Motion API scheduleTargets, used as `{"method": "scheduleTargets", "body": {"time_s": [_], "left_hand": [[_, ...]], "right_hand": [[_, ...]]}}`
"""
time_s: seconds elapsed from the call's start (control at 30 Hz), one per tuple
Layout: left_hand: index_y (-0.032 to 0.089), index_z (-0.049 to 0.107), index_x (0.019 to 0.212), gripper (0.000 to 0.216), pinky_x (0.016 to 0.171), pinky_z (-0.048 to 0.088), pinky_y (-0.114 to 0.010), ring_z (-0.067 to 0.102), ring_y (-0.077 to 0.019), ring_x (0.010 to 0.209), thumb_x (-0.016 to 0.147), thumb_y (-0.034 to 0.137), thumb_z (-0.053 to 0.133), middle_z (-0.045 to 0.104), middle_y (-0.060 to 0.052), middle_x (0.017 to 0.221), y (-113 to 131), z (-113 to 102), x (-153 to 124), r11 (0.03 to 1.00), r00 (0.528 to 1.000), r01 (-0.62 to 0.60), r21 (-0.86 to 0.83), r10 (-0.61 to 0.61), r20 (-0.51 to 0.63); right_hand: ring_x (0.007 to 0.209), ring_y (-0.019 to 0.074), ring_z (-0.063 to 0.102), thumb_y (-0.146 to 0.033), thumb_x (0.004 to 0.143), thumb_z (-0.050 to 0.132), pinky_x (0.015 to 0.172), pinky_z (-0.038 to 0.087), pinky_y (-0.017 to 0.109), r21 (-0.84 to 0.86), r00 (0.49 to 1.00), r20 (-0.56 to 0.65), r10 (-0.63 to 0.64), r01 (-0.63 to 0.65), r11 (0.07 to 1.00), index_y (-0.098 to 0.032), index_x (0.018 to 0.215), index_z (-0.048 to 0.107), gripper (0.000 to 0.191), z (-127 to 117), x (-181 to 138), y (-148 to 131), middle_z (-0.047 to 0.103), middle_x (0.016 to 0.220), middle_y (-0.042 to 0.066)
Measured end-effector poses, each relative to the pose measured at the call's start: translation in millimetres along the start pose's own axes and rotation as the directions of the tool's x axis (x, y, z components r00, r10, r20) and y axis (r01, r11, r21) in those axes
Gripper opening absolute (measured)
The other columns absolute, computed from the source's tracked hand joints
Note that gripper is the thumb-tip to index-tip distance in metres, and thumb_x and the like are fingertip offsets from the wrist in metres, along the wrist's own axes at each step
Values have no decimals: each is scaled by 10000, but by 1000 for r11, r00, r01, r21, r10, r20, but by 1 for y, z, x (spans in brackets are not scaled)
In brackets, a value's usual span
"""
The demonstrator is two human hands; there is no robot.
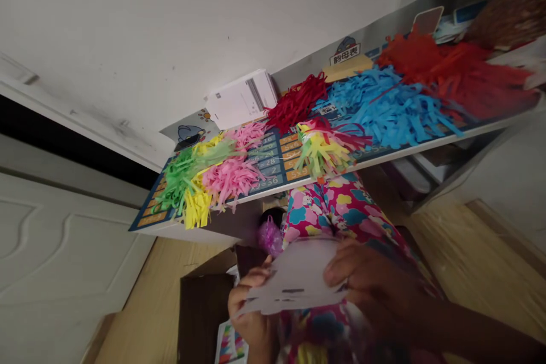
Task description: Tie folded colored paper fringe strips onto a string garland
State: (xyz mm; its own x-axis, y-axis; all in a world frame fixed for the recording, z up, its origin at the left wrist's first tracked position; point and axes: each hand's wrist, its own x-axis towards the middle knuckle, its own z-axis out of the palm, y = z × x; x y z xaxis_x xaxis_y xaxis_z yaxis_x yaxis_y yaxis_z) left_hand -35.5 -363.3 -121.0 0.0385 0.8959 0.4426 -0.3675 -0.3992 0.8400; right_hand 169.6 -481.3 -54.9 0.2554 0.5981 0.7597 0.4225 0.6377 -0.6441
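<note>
Spanning the space between two bare hands, a loose stack of pale sheets [301, 273] is held above the person's lap, below the near edge of the desk [294, 183] as seen from the head. The left edge of the stack is gripped by the left hand [252, 298], whose fingers are curled around the near-left corner. The opposite edge is clasped by the right hand [362, 273], with the fingertips laid over the upper face; its thumb cannot be made out. Both grips are thus closed on the sheets, and the middle of the stack is left uncovered between them. Uneven layers and dark slits are shown along the near edge; whether paper or plastic is used cannot be told.

Beneath the sheets, brightly patterned trousers [358, 205] are seen. To the left of the left hand, an open brown box [200, 307] is set on the floor, and a purple bundle [271, 236] is seen just beyond the sheets. On the desk, green strips [173, 182], pink strips [232, 179], a mixed-colour tassel [322, 151], blue strips [388, 111] and red strips [452, 77] are spread. Behind them, white cards [239, 102] are propped against the wall.
</note>
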Motion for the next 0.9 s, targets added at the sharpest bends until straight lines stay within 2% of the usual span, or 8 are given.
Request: {"method": "scheduleTargets", "body": {"time_s": [0.2,0.37,0.53,0.6,0.67,0.7,0.8,0.9], "left_hand": [[187,569,721,297,772,646,-377,715,-143,689,744,284,849,729,53,731,2,6,-2,998,999,-39,48,38,4],[201,634,892,275,746,647,-391,738,-177,648,749,322,835,747,26,700,-1,1,-9,982,999,31,185,-23,-46],[178,691,743,203,667,620,-307,750,-202,698,778,354,787,765,-32,734,-1,15,-3,914,996,-18,405,-20,90],[179,700,781,193,619,585,-243,724,-161,651,758,340,804,750,-17,714,-5,36,7,911,1000,-12,412,19,-14],[178,681,792,234,591,560,-211,703,-137,624,724,347,828,739,-8,712,-11,62,20,943,991,6,332,39,-127],[175,668,769,250,594,558,-212,705,-138,635,718,360,829,743,-16,728,-16,74,25,961,988,17,278,26,-151],[169,665,722,287,610,565,-231,713,-153,658,714,408,823,758,-48,759,-31,96,30,981,991,96,166,-78,-107],[176,718,809,303,701,598,-287,741,-190,743,706,437,834,780,-71,818,-44,98,17,983,992,123,139,-119,-42]], "right_hand": [[700,151,719,-166,945,555,734,589,277,-80,995,-49,82,-85,993,-237,968,644,116,-5,-4,0,757,776,10],[746,171,724,-261,968,539,703,589,272,-240,984,-74,161,-175,955,-227,923,704,174,-10,-22,15,761,809,36],[644,193,646,-372,886,625,595,525,319,-294,960,-190,204,-254,922,-214,789,684,195,-19,-36,43,694,715,41],[575,162,575,-427,824,695,544,465,284,-238,887,-411,209,-326,915,-211,754,598,248,-19,-29,58,628,661,11],[560,137,525,-450,776,733,543,426,261,-170,748,-626,220,-406,898,-214,736,518,322,-16,-16,71,570,645,-21],[570,133,514,-458,773,724,558,421,260,-152,696,-677,241,-452,879,-213,730,505,331,-14,-10,76,552,645,-27],[608,150,502,-476,786,660,585,411,279,-156,615,-702,360,-625,765,-202,707,542,308,-14,-1,85,533,645,-16],[646,177,502,-503,815,592,587,397,302,-176,574,-728,375,-685,707,-210,749,552,303,-22,-12,87,541,678,3]]}}
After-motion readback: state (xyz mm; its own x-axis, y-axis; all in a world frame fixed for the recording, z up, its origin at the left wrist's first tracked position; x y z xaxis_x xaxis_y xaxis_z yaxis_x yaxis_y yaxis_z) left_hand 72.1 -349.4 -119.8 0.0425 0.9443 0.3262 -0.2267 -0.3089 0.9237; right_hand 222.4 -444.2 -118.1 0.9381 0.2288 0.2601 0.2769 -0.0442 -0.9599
